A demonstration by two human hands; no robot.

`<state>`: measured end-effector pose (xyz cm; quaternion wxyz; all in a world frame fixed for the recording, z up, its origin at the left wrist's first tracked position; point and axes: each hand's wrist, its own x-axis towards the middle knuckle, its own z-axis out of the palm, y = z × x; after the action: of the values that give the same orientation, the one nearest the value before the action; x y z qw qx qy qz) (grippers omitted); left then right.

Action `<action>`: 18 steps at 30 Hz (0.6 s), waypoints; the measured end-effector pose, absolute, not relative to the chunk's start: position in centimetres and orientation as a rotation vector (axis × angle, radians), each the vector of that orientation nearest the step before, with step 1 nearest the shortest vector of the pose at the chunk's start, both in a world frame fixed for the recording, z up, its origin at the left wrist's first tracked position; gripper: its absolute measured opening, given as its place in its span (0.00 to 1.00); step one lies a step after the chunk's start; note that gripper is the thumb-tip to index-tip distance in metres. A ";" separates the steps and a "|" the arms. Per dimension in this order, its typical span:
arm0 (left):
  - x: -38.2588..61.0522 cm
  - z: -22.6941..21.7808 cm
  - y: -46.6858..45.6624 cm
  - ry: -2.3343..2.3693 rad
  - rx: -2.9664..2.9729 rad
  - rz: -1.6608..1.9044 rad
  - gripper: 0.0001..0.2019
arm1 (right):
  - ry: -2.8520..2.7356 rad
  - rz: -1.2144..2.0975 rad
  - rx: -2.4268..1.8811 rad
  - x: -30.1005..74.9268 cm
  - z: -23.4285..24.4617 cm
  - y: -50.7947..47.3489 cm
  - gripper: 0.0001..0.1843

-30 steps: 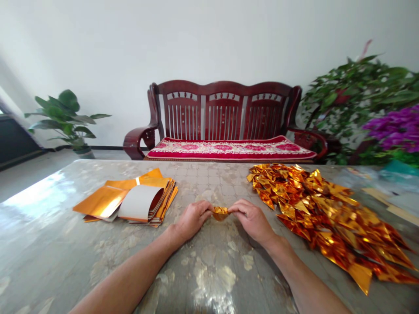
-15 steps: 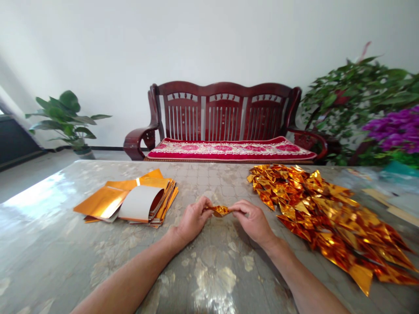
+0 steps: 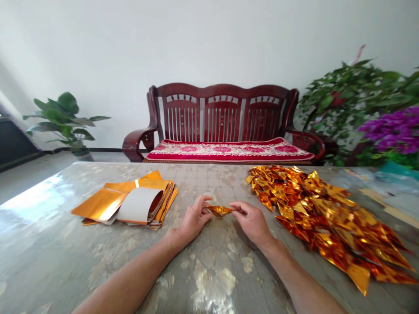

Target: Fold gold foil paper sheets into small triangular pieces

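A person's two bare forearms reach forward over a glossy, flower-patterned table [image 3: 137, 244]. The left hand [image 3: 194, 218] pinches the left tip of a folded gold foil paper piece [image 3: 219, 211] between thumb and fingers; the right hand [image 3: 252, 221] grasps its right tip the same way, the other fingers curled. The piece is boat-shaped, pointed at both ends, and sits between the hands, midway across the table and nearer its far edge than the forearms.

To the right, a large heap of gold foil shapes [image 3: 314, 213] spreads from the far edge toward the near right. To the left, toward the far left corner, lies a loose stack of gold paper sheets [image 3: 98, 203], one curled over to show a pale grey back. Near the far right corner is blurred clear plastic [image 3: 396, 185].

Beyond the far edge stands a dark red wooden bench [image 3: 222, 91] with a red-and-white floral seat pad [image 3: 225, 149]. A potted leafy plant [image 3: 65, 117] stands left; purple flowers [image 3: 393, 131] and trailing greenery [image 3: 340, 93] fill the right, before a white wall [image 3: 209, 39].
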<state>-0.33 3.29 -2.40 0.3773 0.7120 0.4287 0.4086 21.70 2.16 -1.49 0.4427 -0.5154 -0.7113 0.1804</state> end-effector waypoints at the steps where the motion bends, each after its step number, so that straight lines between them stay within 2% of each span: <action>1: -0.4 -2.5 3.4 1.109 1.841 1.043 0.26 | -1.744 0.425 -1.285 21.8 -1.6 2.2 0.15; 4: -0.6 -2.9 3.5 1.143 1.887 1.044 0.30 | -1.687 0.362 -1.310 22.2 -1.8 2.4 0.16; 8: -0.8 -3.1 3.7 1.189 1.932 1.029 0.30 | -1.627 0.312 -1.369 23.0 -1.7 2.7 0.16; 13: -0.9 -3.2 3.6 1.199 2.002 0.997 0.28 | -1.547 0.218 -1.519 24.5 -1.0 2.9 0.17; 18: -1.0 -3.3 3.6 1.196 2.097 0.958 0.24 | -1.511 -0.053 -1.593 26.4 0.0 3.0 0.17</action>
<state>-0.96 3.61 -3.31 0.2689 0.7777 0.4434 0.3553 26.38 2.96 -0.05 0.4552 -0.6458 -0.6126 -0.0214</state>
